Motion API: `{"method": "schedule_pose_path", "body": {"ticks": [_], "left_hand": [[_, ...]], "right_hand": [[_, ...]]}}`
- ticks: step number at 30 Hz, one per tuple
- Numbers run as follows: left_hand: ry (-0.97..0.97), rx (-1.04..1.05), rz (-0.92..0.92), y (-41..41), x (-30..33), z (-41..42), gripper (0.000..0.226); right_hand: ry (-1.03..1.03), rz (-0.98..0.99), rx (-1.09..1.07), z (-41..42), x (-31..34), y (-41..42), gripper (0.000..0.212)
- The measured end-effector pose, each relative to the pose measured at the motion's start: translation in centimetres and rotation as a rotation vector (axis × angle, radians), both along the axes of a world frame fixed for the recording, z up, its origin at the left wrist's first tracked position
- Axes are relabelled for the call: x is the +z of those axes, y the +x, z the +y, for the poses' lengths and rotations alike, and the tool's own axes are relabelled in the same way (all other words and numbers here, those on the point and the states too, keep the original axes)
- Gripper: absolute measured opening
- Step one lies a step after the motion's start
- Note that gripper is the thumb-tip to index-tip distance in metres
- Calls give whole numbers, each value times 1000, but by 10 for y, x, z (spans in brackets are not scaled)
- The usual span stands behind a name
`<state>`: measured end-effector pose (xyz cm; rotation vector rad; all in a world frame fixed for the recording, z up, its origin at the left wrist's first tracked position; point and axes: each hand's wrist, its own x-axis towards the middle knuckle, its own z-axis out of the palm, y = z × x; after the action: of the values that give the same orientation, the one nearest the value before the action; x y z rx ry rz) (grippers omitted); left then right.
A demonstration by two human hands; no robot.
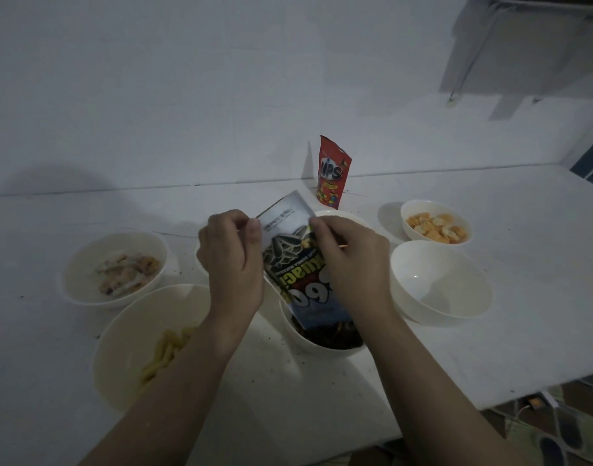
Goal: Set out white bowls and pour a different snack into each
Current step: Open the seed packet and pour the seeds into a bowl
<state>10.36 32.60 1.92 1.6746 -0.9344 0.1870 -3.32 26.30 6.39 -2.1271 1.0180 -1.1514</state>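
closest to the camera are the two bare forearms coming up from the bottom edge, crossing over the white table (490, 331); the left forearm covers part of the big white bowl of pale yellow sticks (147, 334) at the near left; further left sits a bowl of mixed pinkish snacks (115, 269); on the right there's an empty bowl (439, 285), and behind it a bowl of orange and white crackers (435, 222); a red candy pouch (332, 173) stands upright at the back by the wall; another bowl rim (342, 215) peeks out behind the right hand, mostly hidden, can't see what's in it.

the left hand (232, 260) and right hand (352, 260) are both raised over the middle of the table, knuckles toward the camera; each pinches an upper corner of the dark seed packet (295, 260), thumb and fingers curled onto it; the packet is upside down, tilted, its open mouth down in the bowl of dark seeds (325, 338) right below, which the packet and right wrist partly hide.

count: six bowls showing for sure, maybe a sliver of one more behind the left hand, can't tell; two packets; two hands.
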Motion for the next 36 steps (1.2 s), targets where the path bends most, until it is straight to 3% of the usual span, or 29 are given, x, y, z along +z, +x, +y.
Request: {"method": "schedule_pose_path", "body": {"ticks": [5, 9, 10, 13, 16, 20, 26, 33, 36], "left_hand": [[37, -353, 465, -21, 6, -4, 50], [167, -456, 690, -31, 7, -11, 92], [154, -457, 704, -34, 12, -10, 87], [111, -489, 703, -47, 31, -10, 41], [122, -545, 628, -54, 40, -12, 17], [116, -598, 609, -56, 39, -17, 24], [133, -602, 630, -60, 42, -20, 9], [67, -582, 665, -61, 48, -23, 8], [60, -589, 655, -60, 50, -22, 8]], "right_hand": [[195, -209, -64, -5, -2, -20, 22], [329, -381, -23, -6, -9, -28, 19], [376, -425, -6, -4, -9, -31, 20], [507, -521, 36, 0, -9, -37, 24], [548, -577, 11, -1, -10, -45, 36], [608, -431, 195, 0, -5, -48, 41], [594, -458, 206, -2, -4, -53, 36], [577, -492, 215, -1, -6, -54, 38], [569, -407, 295, 0, -6, -50, 36]]}}
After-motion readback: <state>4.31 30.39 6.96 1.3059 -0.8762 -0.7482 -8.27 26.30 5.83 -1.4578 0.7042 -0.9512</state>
